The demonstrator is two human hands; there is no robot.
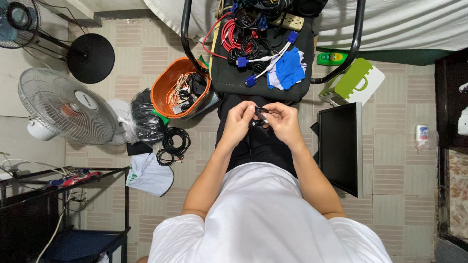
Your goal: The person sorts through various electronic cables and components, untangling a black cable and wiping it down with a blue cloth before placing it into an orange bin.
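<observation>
Now | left hand (237, 119), right hand (282, 122) both pinched on small black cable (260, 117) over lap | still loose, unsorted: tangled cables (251, 36) on chair (263, 73), more in orange basin (168, 80)

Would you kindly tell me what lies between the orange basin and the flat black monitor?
In the head view, the left hand and right hand, both holding a small black cable.
</observation>
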